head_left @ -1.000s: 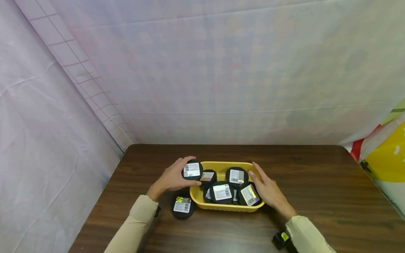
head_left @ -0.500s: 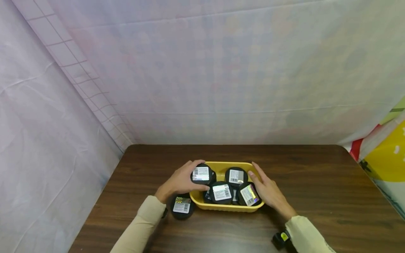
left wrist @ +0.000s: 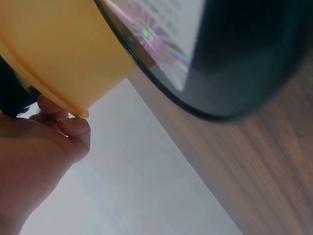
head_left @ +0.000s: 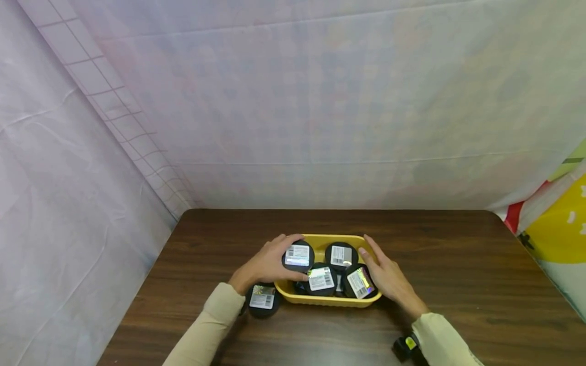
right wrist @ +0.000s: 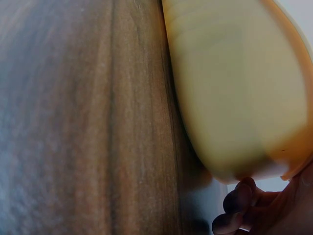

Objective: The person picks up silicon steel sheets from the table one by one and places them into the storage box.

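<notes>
A yellow plastic basket stands on the table with several black, round, puck-shaped items in it, each with a white barcode label. Over its left end my left hand holds one such black round item between thumb and fingers, label up. Whether that item rests on those below is hidden. My right hand grips the basket's right end, thumb over the rim; the right wrist view shows its fingers curled at the basket's outer wall. Beside the basket's left end, another black round item lies on the table.
The dark wood-grain table stretches to both sides of the basket. A pale cloth hangs behind its far edge. Below the right sleeve sits a small black wrist device. Yellow and red printed fabric shows at far right.
My left hand has carried its black round item rightward and slightly nearer, from the basket's left rim to over its left end. My right hand has stayed in place.
</notes>
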A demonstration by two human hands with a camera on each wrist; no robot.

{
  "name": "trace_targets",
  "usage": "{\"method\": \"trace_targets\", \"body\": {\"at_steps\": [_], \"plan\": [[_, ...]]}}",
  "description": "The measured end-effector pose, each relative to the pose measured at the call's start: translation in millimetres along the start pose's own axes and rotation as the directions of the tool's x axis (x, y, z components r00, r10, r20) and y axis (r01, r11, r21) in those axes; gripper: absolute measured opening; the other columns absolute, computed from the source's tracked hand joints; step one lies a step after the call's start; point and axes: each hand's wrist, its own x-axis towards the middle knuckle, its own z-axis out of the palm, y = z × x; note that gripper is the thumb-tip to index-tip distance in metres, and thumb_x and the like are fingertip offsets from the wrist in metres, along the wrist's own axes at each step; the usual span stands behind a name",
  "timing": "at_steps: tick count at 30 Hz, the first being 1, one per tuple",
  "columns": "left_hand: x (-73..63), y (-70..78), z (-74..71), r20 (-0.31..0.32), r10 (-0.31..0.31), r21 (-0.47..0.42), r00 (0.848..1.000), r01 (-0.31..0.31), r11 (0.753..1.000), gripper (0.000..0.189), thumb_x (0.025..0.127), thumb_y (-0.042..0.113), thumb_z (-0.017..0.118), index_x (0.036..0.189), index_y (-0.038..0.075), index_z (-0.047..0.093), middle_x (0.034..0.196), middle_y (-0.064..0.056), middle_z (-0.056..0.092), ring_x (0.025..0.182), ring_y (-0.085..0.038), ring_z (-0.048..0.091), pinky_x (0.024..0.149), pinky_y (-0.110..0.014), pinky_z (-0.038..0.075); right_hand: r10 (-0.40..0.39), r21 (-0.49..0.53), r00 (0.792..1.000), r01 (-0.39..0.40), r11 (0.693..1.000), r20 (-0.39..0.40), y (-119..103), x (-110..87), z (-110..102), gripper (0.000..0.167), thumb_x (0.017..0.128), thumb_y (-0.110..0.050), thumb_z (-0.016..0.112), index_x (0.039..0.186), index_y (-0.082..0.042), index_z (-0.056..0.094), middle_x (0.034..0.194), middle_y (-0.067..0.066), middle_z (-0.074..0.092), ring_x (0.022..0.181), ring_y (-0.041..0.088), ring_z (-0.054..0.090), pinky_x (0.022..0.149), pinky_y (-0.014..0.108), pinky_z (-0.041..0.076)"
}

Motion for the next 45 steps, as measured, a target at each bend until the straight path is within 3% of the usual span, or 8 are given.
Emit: {"method": "trace_targets", "body": {"at_steps": [4,12,18,25,36,45], "plan": [[2.8,2.5,2.8,0.003,0.042,0.015,0.999,-0.042,0.999,0.098,0.07,0.064,0.081,0.151,0.031,0.038,0.132,0.001,0.051,0.115,-0.018,0.05,0.105,-0.05,0.034,-0.001,0.0,1.0,0.001,1.0,0.001,0.5,-0.2,-0.3,0.071,0.101,-0.065,0.025,0.16,-0.027,0.017,0.151,0.027,0.039,0.13,0.056,0.042,0.102,0.069,0.033],[8.2,6.9,6.9,0.0,0.076,0.075,0.997,-0.076,0.994,0.098,0.07,0.068,0.077,0.152,0.032,0.037,0.135,0.0,0.05,0.118,-0.017,0.05,0.106,-0.049,0.034,-0.004,0.0,1.0,0.004,1.0,-0.003,0.6,-0.8,-1.2,0.07,0.101,-0.065,0.025,0.16,-0.029,0.016,0.151,0.026,0.039,0.13,0.056,0.042,0.101,0.069,0.033],[12.3,9.5,10.7,0.018,0.099,0.086,0.995,-0.1,0.991,0.097,0.071,0.065,0.079,0.152,0.03,0.038,0.143,-0.002,0.047,0.129,-0.021,0.046,0.112,-0.055,0.028,-0.012,-0.004,1.0,0.012,1.0,-0.015,0.4,-0.7,-1.3,0.069,0.102,-0.064,0.026,0.16,-0.028,0.017,0.15,0.026,0.04,0.129,0.056,0.042,0.101,0.069,0.034],[15.9,11.1,16.2,0.033,0.163,0.147,0.986,-0.166,0.975,0.094,0.072,0.064,0.078,0.15,0.026,0.041,0.139,-0.002,0.051,0.129,-0.022,0.047,0.111,-0.05,0.032,-0.017,-0.006,1.0,0.017,1.0,-0.019,-0.9,-1.5,-1.3,0.068,0.102,-0.062,0.027,0.16,-0.027,0.019,0.148,0.027,0.042,0.128,0.056,0.044,0.1,0.068,0.035],[15.2,13.4,19.5,0.077,0.143,0.253,0.987,-0.158,0.954,0.094,0.072,0.069,0.075,0.149,0.028,0.041,0.138,-0.003,0.051,0.131,-0.023,0.046,0.11,-0.05,0.034,-0.009,-0.006,1.0,0.009,1.0,-0.012,-1.3,-0.4,0.1,0.069,0.102,-0.064,0.026,0.16,-0.027,0.018,0.149,0.027,0.041,0.128,0.056,0.043,0.101,0.069,0.035],[14.8,12.1,20.7,0.098,0.121,0.28,0.988,-0.144,0.949,0.097,0.072,0.076,0.069,0.151,0.03,0.037,0.143,-0.002,0.049,0.135,-0.025,0.044,0.11,-0.055,0.034,-0.018,0.001,1.0,0.018,1.0,-0.015,-1.7,0.0,1.3,0.068,0.102,-0.063,0.027,0.16,-0.028,0.018,0.149,0.027,0.042,0.128,0.055,0.044,0.101,0.068,0.035]]}}
